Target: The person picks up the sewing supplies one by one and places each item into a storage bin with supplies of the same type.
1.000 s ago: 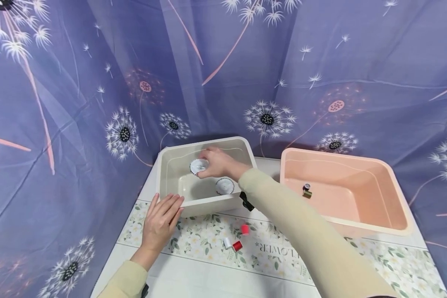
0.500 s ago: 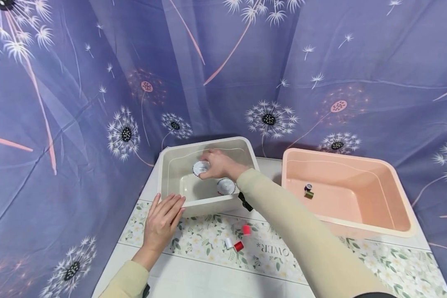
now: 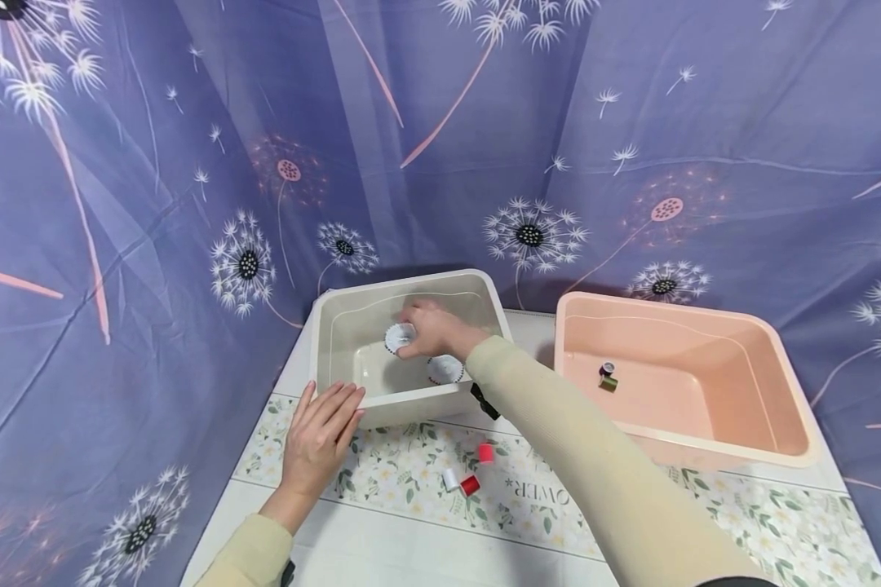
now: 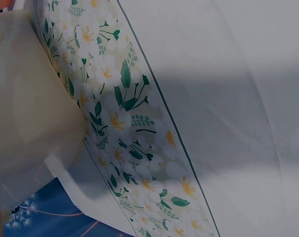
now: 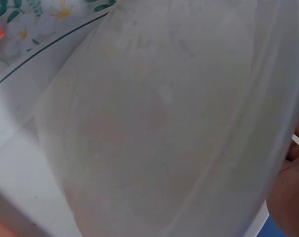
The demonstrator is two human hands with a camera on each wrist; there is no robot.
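Inside the grey bin [image 3: 411, 399], my right hand [image 3: 436, 328] pinches a round white pin wheel [image 3: 398, 337] with dark dots round its edge. A second, similar pin wheel [image 3: 444, 369] lies in the bin, closer to the near wall and just below that hand. My left hand [image 3: 314, 444] rests on the bin's near left rim with its fingers straight. Grey bin wall [image 5: 159, 118] fills most of the right wrist view, where only a bit of the right hand [image 5: 290, 192] shows at the edge. The left wrist view shows the bin's outer side [image 4: 31, 108] and the cloth.
On the flowered tablecloth [image 3: 396, 469] before the bin lie a pink-red spool [image 3: 485, 452], a dark red spool [image 3: 470, 486] and a white spool [image 3: 450, 479]. A peach bin [image 3: 690, 444] at right holds a dark spool [image 3: 607, 369] and an olive-green spool [image 3: 608, 383]. A purple curtain [image 3: 426, 204] hangs behind.
My right hand has shifted slightly down and right inside the grey bin with the pin wheel, toward the other one. The left hand stays on the rim.
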